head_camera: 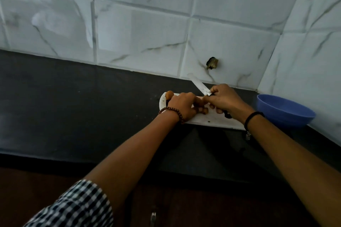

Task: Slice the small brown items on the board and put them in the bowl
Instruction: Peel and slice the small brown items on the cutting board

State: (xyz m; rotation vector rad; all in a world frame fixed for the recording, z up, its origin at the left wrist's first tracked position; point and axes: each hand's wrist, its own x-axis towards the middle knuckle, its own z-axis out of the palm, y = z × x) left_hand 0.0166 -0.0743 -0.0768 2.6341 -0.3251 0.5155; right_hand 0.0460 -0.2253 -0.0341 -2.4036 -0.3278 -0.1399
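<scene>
Brown items (169,94) sit on board (212,119), left hand (181,106) curled round some to steady them, right hand (224,100) gripping knife (200,86), blade angled up; bowl (285,111) stands just right, handy for transfer.

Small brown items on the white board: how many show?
2: one small brown item at the far left end of the white cutting board, one by the left hand's fingers. The hands may hide more.

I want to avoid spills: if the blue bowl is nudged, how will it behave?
The blue bowl looks like thin plastic, so it is probably light. It is wide and low, so unlikely to tip. On the smooth dark counter it may slide.
</scene>
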